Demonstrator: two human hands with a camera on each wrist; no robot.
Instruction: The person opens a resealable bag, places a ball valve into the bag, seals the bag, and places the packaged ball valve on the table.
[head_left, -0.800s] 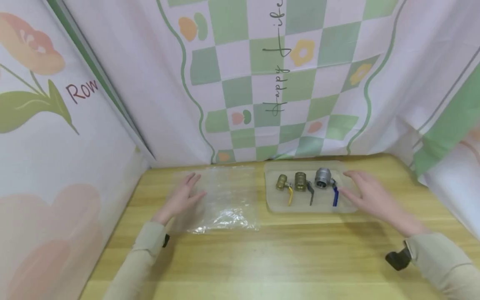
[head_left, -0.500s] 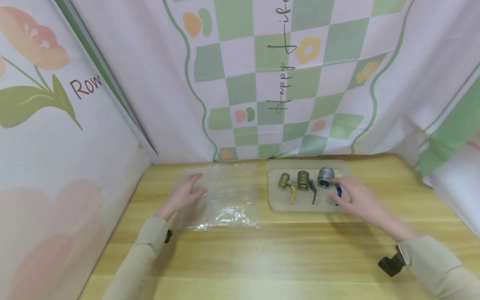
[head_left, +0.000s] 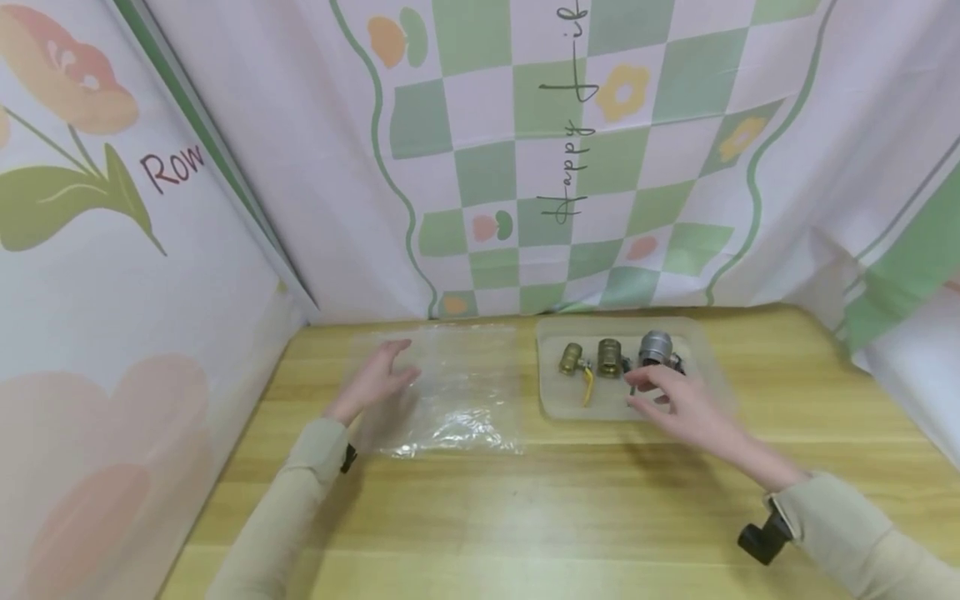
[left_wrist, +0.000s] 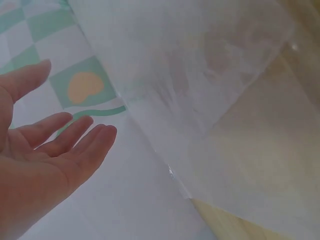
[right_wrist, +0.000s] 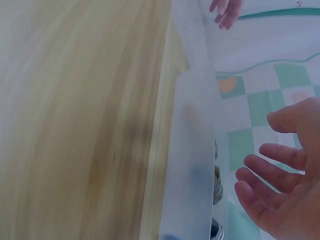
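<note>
Three ball valves lie in a shallow translucent tray [head_left: 555,408] in the head view. On the left is a small brass valve [head_left: 571,357] with a yellow lever. Beside it is a larger brass valve [head_left: 609,357], its grey lever partly behind my fingers. A silver valve [head_left: 656,347] is at the right, its blue lever hidden by my hand. My right hand [head_left: 686,408] hovers over the tray's front right, fingers loosely bent around nothing. Over a clear flat plastic bag [head_left: 465,383], my left hand [head_left: 375,379] hovers with relaxed fingers, holding nothing.
The wooden table [head_left: 480,517] carries the bag and the tray side by side near its back edge. A checkered curtain [head_left: 547,167] hangs right behind them, and a flower-printed panel [head_left: 135,333] stands at the left.
My right hand has moved left over the tray, from beside the blue lever to the grey lever. My left hand stays over the bag, and the head view has shifted slightly.
</note>
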